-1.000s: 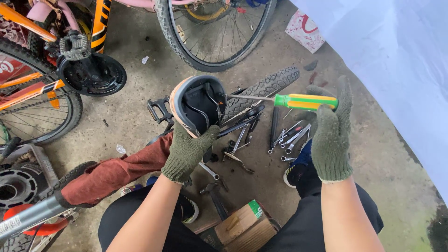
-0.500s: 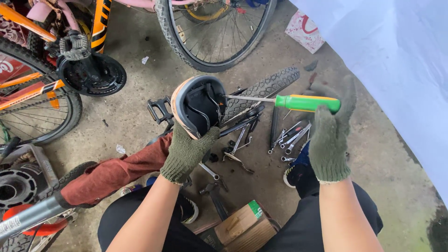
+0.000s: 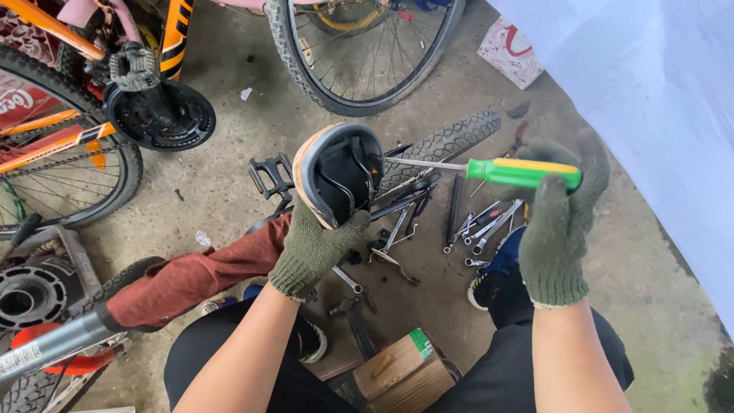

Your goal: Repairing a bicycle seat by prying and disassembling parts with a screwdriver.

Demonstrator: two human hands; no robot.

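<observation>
While both hands wear olive knit gloves, each one holds a single thing: the left hand (image 3: 315, 246) is closed around the narrow end of one bicycle saddle (image 3: 339, 173), and the right hand (image 3: 560, 229) is wrapped around the green and yellow handle of one screwdriver (image 3: 489, 170). That saddle is held up in front of the person, above the concrete floor (image 3: 252, 138) and turned so its underside faces the camera; it shows a black shell with dark metal rails bent across it and a pale orange-tan rim running round the edge. The screwdriver lies almost level, its thin shaft reaching left until the tip meets the rails on the right side of the saddle's underside. Below the hands, a scatter of wrenches (image 3: 485, 229) lies on the floor, too overlapped to count exactly, beside one tyre (image 3: 447, 145) lying flat and one black pedal (image 3: 269, 174). One spoked wheel (image 3: 359, 53) stands at the top, and one orange bicycle (image 3: 84, 130) with a black chainring (image 3: 160, 116) stands at the left. One hammer (image 3: 353, 313) lies between the person's knees, near one small cardboard box (image 3: 404, 373). One dark red cloth (image 3: 199, 271) covers a grey tube (image 3: 53, 344) at the lower left.
</observation>
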